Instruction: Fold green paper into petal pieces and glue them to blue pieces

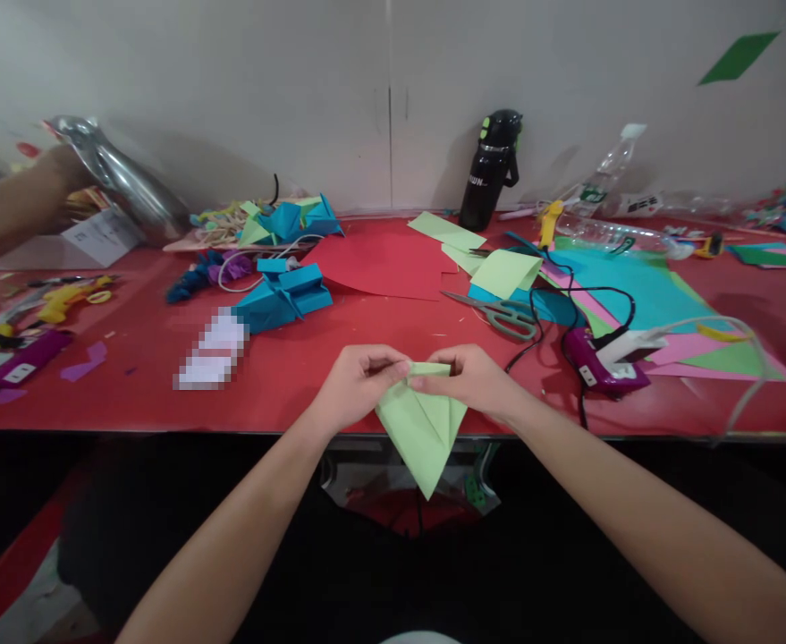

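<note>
Green paper (426, 434), folded, near side of scissors (490, 309) | left hand (359, 386) and right hand (477, 382) pinched its top, I judged from afar, to keep creases tight | tip hung past tabletop (131, 394) edge; I had room left of scissors, purple power strip (611, 383) crowding their right

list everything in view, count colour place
table: one, red, middle
scissors: one pair, grey-green, right
tall bottle: one, black, back
plastic bottles: two, clear, back right
metal flask: one, silver, back left
power strips: two, purple, both sides
paper shapes: several, blue, left
large sheet: one, red, back centre
stacked sheets: several, multicoloured, right
wall slip: one, green, upper right
small clutter: uncounted, mixed, both ends
folded paper: one, light green, front centre
co-worker's hand: one, at metal flask
left hand: one, on folded paper
right hand: one, on folded paper
</note>
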`<act>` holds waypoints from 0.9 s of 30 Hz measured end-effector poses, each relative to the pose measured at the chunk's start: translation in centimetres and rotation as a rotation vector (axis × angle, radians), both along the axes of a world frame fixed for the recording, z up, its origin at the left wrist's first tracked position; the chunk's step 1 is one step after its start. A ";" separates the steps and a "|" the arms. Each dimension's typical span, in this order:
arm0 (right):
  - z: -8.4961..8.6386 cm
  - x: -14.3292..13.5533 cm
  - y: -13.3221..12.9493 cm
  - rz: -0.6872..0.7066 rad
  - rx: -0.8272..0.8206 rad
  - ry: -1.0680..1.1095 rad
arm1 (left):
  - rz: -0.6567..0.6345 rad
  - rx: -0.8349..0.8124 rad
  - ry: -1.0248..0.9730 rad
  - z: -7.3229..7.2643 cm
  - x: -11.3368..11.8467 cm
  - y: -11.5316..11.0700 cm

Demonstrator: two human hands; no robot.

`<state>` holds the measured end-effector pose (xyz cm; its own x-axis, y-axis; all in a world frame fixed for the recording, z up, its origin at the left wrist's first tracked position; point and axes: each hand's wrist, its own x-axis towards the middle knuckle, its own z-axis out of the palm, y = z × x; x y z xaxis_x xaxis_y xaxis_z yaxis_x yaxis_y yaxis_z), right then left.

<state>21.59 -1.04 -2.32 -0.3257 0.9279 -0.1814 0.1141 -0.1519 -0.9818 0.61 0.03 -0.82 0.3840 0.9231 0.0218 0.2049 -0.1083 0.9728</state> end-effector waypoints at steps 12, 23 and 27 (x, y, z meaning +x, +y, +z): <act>0.6 -0.1 -0.3 0.013 0.045 -0.057 | 0.113 0.088 -0.063 -0.3 0.8 -0.3; 1.4 1.0 0.1 -0.077 0.290 -0.109 | 0.416 0.285 -0.187 1.0 -3.3 2.2; 2.0 1.2 0.0 -0.234 0.441 -0.196 | 0.390 0.367 -0.230 1.8 -3.6 1.9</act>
<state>22.82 -1.05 -0.35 -0.1005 0.9735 0.2054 0.3147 0.2269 -0.9217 -2.99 1.88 0.96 -0.0352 0.9116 0.4095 0.0850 -0.4055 0.9101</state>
